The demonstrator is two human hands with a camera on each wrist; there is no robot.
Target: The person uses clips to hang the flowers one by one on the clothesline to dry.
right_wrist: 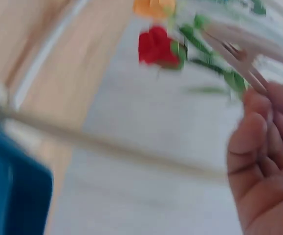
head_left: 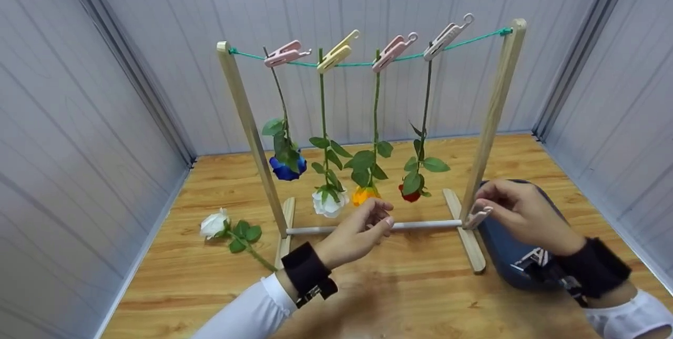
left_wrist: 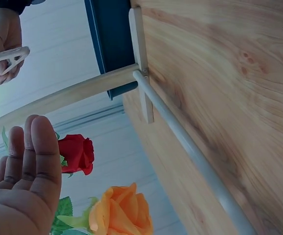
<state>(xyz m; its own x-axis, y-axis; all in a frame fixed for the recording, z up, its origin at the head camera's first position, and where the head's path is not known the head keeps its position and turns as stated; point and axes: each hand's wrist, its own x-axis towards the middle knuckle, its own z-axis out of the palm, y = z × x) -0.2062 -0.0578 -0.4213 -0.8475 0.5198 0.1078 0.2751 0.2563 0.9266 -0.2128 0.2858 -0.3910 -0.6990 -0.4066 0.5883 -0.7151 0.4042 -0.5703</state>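
Observation:
My right hand point(head_left: 526, 218) pinches a pale pink clothespin point(head_left: 477, 218) between thumb and fingers, beside the frame's right post. My left hand point(head_left: 355, 236) holds nothing; its fingers are loosely bent in front of the hanging orange rose point(head_left: 365, 195). In the left wrist view, the red rose point(left_wrist: 76, 154) shows just beyond those fingers. A blue rose point(head_left: 288, 167) and a white rose point(head_left: 330, 203) also hang head down from the green string point(head_left: 357, 64). Clipping the stems are a pink clothespin point(head_left: 284, 54), a yellow one, another pink one and a pale one.
A wooden frame point(head_left: 497, 97) with a grey crossbar point(head_left: 426, 225) stands on the wood-grain table. Another white rose point(head_left: 214, 224) lies left of it. Under my right hand is a dark blue container point(head_left: 518, 260). Panelled walls enclose the back and sides.

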